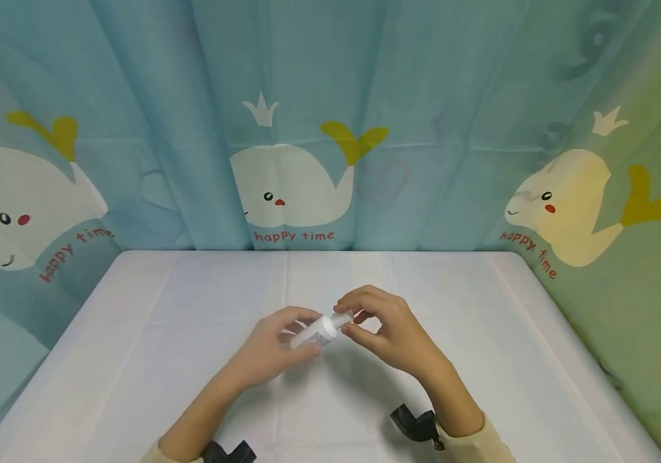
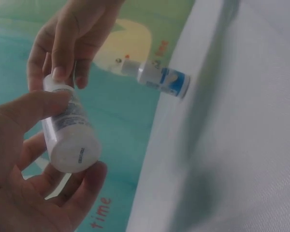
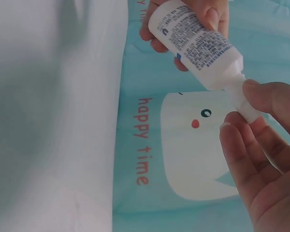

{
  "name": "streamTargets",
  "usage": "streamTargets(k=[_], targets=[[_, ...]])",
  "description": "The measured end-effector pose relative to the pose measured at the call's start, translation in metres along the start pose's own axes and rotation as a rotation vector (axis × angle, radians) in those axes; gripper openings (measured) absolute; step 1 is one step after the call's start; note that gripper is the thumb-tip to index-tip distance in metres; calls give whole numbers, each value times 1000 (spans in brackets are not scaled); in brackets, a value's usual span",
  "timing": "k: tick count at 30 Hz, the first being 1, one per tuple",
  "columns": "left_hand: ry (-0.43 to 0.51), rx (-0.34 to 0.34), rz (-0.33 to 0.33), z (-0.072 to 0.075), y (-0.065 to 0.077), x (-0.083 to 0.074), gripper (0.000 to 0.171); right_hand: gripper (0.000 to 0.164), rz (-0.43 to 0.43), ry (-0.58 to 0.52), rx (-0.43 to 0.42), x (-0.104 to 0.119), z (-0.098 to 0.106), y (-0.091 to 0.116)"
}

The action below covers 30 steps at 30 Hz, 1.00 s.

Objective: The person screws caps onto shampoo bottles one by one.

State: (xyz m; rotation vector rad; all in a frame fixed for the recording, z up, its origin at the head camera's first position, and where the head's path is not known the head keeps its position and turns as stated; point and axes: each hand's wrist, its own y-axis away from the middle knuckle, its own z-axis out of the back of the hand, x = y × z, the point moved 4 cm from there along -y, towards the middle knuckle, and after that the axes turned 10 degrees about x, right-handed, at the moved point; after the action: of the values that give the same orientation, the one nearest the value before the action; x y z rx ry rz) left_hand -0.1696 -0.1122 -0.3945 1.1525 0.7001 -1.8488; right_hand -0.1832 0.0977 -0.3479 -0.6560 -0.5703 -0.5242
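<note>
A small white bottle [image 1: 313, 332] with fine print on its label is tilted above the table. My left hand [image 1: 272, 344] grips its body, thumb on one side and fingers on the other. At the upper end, my right hand [image 1: 382, 325] pinches the narrow, whitish cap [image 3: 244, 101] between thumb and fingers. The left wrist view shows the bottle's round base [image 2: 76, 150] facing the camera. In the right wrist view the printed label [image 3: 195, 41] faces up, and the cap is in place on the neck.
A second bottle [image 2: 164, 79], white and blue with a narrow top, stands on the table in the left wrist view. The white-covered table [image 1: 191, 302] meets a blue-green curtain [image 1: 423, 193] printed with whales. Black wrist mounts [image 1: 414, 424] sit on both forearms.
</note>
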Motion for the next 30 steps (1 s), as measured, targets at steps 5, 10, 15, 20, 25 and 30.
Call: streamTargets(k=[5, 10, 15, 20, 25, 30], targets=[[-1, -16, -11, 2, 1, 2, 42, 33, 15, 8, 24, -1, -3, 0], [1, -13, -14, 2, 0, 4, 41, 35, 17, 12, 27, -2, -3, 2], [-8, -13, -16, 2, 0, 4, 41, 31, 7, 36, 15, -2, -2, 1], [-30, -21, -20, 1, 0, 3, 41, 33, 6, 37, -2, -2, -2, 0], [-25, -23, -34, 1, 0, 2, 42, 20, 19, 9, -6, -1, -3, -1], [-22, -30, -30, 3, 0, 0, 42, 18, 26, 6, 7, -2, -3, 0]])
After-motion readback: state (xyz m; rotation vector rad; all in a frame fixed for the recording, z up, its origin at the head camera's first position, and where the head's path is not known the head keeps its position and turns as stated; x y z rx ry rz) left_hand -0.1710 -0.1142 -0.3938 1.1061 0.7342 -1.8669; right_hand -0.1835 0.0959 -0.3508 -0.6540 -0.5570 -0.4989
